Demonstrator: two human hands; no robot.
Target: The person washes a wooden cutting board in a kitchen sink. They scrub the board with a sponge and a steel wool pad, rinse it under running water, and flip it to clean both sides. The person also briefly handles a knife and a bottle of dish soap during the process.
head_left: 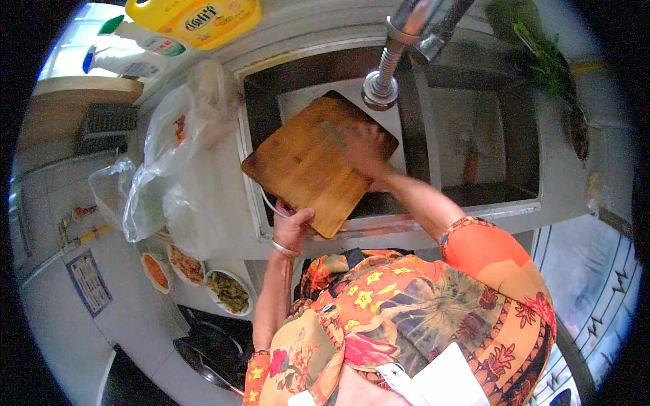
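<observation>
A wooden cutting board (310, 157) is tilted over the left basin of a double sink (424, 122). My left hand (292, 223) grips its near edge, thumb on top, close to a pale curved handle (271, 205). A bangle circles my left wrist. Over the upper right of the board's face, my right hand (365, 149) is blurred by motion. Its fingers look spread, but whether something small is under them cannot be made out. The faucet spout (380, 91) hangs just beyond the board's far right corner, and no water stream is plain.
A knife-like tool with a wooden handle (470, 167) lies in the right basin. Plastic bags (167, 152) crowd the left counter. Bowls of food (228, 292) and a black wok (208, 355) stand nearer left. Bottles (198, 23) line the back; leafy greens (543, 56) lie at right.
</observation>
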